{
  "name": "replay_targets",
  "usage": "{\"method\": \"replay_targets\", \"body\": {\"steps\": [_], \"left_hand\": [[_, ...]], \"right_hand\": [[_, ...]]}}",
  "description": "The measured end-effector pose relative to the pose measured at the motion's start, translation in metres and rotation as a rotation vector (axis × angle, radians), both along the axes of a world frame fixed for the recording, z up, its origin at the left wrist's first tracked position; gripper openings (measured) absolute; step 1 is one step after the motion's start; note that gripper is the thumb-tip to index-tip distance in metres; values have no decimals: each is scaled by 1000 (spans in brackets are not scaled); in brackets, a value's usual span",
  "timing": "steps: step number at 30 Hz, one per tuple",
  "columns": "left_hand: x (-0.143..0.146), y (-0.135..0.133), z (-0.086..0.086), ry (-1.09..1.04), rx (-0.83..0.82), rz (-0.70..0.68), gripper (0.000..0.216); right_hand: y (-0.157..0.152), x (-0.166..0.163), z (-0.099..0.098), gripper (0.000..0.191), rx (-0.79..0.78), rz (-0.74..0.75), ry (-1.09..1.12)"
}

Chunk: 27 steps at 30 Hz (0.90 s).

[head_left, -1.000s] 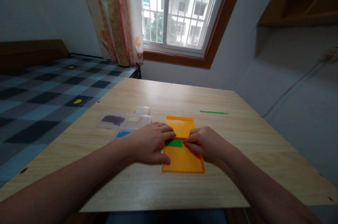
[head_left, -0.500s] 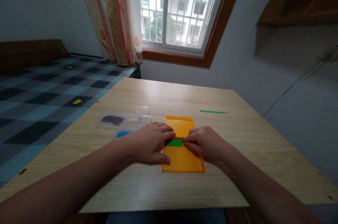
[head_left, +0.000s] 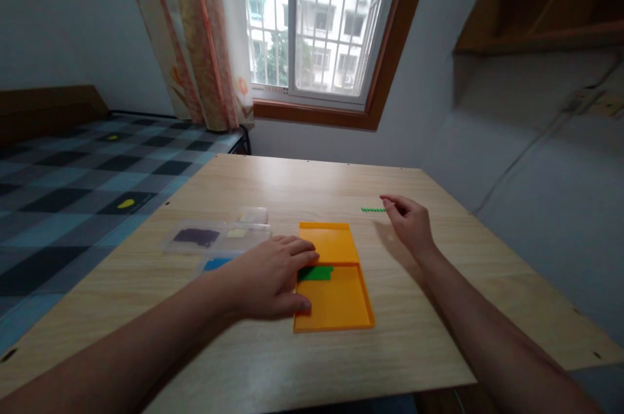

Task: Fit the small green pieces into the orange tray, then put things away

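An orange tray [head_left: 341, 303] lies on the wooden table [head_left: 312, 193], split by a ridge into a far and a near part. A flat green piece [head_left: 316, 273] sits in the near part by the ridge. My left hand [head_left: 270, 274] rests flat on the tray's left edge, fingers stretched out and touching the green piece. My right hand [head_left: 408, 222] hovers over the table to the right of the tray, fingers loosely curled, fingertips at a thin green strip [head_left: 372, 209]. Whether it grips the strip I cannot make out.
Clear plastic boxes [head_left: 214, 238] with purple, yellow and blue pieces lie left of the tray. A bed with a checked cover [head_left: 73, 186] stands at the left. Behind the table are a window [head_left: 316, 24], a curtain and a grey wall.
My right hand has left the green piece in the tray and moved up and to the right, to the green strip. The left hand stays put. The view has shifted slightly.
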<state>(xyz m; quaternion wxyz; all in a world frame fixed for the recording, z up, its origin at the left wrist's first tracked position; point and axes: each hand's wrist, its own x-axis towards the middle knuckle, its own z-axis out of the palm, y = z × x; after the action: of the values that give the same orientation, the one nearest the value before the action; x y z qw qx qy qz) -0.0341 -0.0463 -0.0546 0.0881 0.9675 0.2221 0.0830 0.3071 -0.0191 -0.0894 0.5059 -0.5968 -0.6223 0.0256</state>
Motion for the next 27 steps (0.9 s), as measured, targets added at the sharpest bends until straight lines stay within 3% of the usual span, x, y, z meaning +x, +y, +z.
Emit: {"method": "replay_targets", "body": {"steps": [5,8,13,22,27], "left_hand": [[3,-2,2,-6,-6,4,61],[5,-3,2,-5,-6,8,56],[6,-1,0,-28,37,-6,52],[9,-1,14,-21,177,-67,45],[10,-2,23,-15,233,-105,39]], "right_hand": [[18,11,-18,41,-38,-84,-197],[25,4,-31,41,-32,-96,-324],[29,-9,-46,45,-157,-124,-537],[29,-14,-44,33,-241,-77,-614],[25,-15,-41,23,-164,-15,-592]]}}
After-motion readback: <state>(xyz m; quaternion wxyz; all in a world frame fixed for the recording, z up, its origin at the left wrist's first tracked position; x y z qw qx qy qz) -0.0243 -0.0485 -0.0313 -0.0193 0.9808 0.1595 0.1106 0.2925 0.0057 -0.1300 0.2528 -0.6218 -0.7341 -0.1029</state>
